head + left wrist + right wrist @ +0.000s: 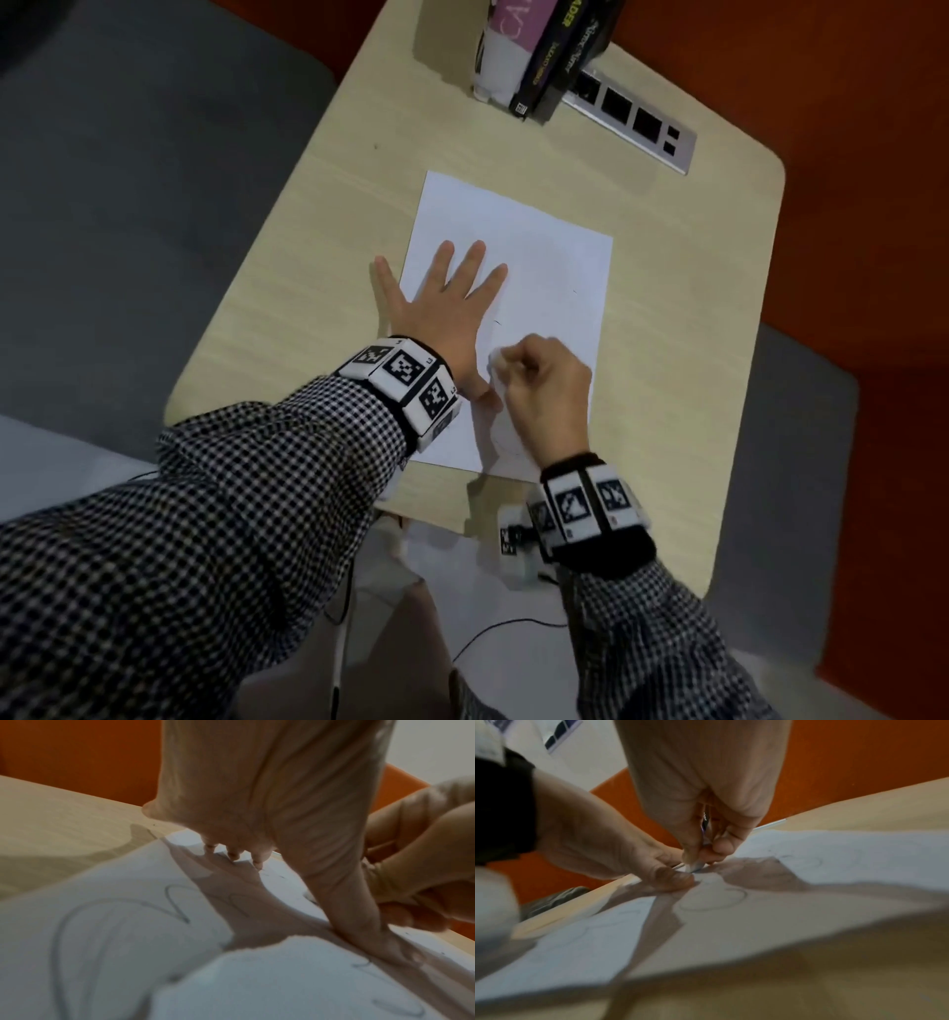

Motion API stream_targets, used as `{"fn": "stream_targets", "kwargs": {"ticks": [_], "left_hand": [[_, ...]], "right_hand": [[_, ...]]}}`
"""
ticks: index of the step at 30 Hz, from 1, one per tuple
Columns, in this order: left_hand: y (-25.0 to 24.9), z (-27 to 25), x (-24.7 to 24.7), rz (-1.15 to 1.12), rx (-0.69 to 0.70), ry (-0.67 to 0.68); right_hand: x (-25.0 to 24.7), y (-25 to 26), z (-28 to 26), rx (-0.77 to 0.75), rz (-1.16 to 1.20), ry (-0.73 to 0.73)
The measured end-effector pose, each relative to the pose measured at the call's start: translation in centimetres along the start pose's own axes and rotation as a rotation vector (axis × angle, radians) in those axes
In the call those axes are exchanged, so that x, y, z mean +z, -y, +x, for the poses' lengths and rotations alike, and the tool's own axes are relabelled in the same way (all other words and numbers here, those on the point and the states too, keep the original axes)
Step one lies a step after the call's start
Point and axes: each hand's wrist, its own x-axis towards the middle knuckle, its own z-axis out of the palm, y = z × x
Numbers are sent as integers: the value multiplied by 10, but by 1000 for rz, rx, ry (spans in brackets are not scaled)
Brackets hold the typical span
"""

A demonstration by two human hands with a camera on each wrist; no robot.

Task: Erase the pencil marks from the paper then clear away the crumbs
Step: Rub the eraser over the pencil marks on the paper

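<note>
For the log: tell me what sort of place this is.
Probably a study or office nook: a small light-wood desk with a built-in power-socket strip, upright books, a sheet of paper being erased, and orange partition walls.

The head view is dim and a bit soft, and the table [667, 318] bends at the edges. Both wrist views are blurry up close, with dark hand shadows lying across the paper [115, 943].
</note>
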Motion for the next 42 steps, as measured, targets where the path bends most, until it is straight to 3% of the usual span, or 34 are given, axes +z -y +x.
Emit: {"fn": "stream_targets", "kwargs": {"ticks": [6,12,18,24,29,35,40,42], "left_hand": [[1,-2,1,-38,27,8],[2,-1,1,-47,30,23],[1,-1,1,-34,26,18],[1,0,1,-43,21,22],[2,0,2,-42,28,12],[1,1,2,-39,22,14],[1,0,3,-24,28,7],[0,0,1,-24,24,14]], "right_hand": [[-4,12,61,-22,-11,-8],[-5,-14,-5,69,36,22],[-9,3,63,61,50,-34],[-3,-7,0,47,33,19],[-6,6,65,12,11,-15],[-3,-6,-4,16,15,-9],[-4,7,63,27,35,-22],[0,8,56,39,48,-38]]}}
